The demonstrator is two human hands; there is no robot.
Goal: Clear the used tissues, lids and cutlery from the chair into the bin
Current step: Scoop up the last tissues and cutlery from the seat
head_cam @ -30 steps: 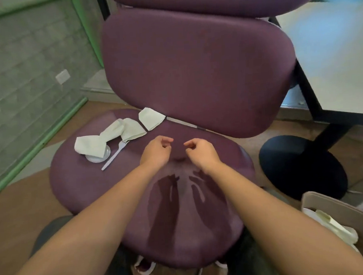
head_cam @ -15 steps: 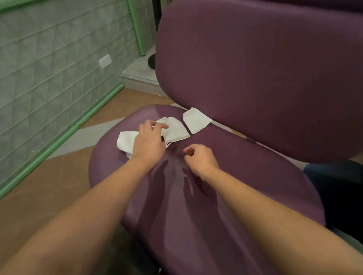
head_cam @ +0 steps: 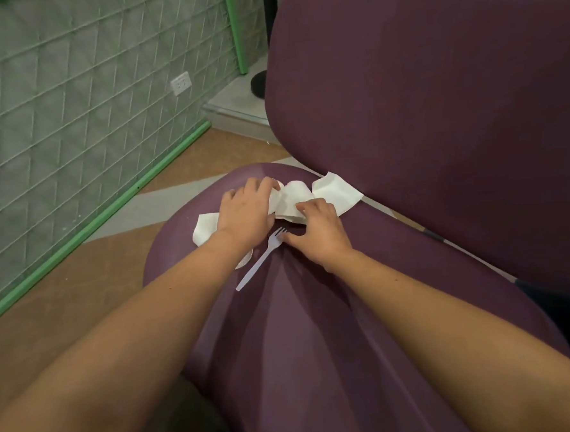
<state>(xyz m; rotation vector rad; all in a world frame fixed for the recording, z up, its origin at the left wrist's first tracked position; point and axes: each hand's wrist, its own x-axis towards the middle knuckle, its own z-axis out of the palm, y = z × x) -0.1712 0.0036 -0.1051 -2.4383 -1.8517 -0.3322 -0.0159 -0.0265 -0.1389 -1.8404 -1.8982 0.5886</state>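
Several white tissues lie at the back left of the purple chair seat. My left hand lies over the left tissue, and its fingers curl round the crumpled end of the middle tissue. My right hand curls its fingers on the near edge of that same tissue, with the thumb beside the tines of a white plastic fork. A third tissue lies flat against the backrest. A white lid peeks out from under my left wrist. The bin is out of view.
The purple backrest rises close behind the tissues on the right. On the left are a quilted green-grey wall with a socket and a brown floor. A dark round base stands at the back.
The view has closed in on the seat's back left. My right hand moved forward from the seat's middle onto the middle tissue, and my left hand has bunched that tissue up. The fork now shows.
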